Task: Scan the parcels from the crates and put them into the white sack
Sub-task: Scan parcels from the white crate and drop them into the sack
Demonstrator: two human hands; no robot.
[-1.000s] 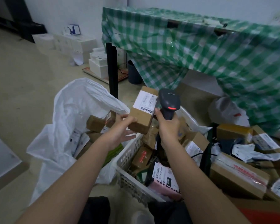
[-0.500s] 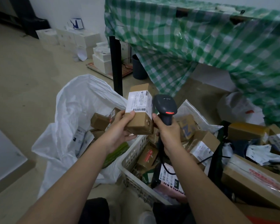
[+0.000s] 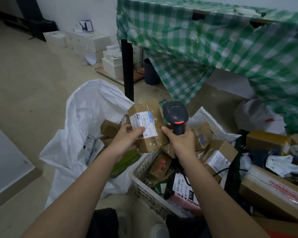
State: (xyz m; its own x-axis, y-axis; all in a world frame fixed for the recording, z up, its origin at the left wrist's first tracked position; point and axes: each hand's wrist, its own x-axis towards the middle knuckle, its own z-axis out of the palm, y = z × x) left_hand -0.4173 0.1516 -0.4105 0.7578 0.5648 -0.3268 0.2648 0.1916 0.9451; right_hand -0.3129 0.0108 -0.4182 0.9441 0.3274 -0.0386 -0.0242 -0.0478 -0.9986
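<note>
Clearly the left hand (image 3: 127, 137) pinches the brown parcel (image 3: 147, 125) label-up just beside the scanner (image 3: 176, 115) gripped in the right hand (image 3: 180, 140), its long axis probably tilted away, with the white sack (image 3: 79, 127) gaping below-left, nearer that holding hand.

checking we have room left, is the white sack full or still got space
Still has space. The white sack stands open, with a few parcels low inside and bare white wall above them.

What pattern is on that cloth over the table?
Green and white checks on the cloth, seen from the head view.
</note>
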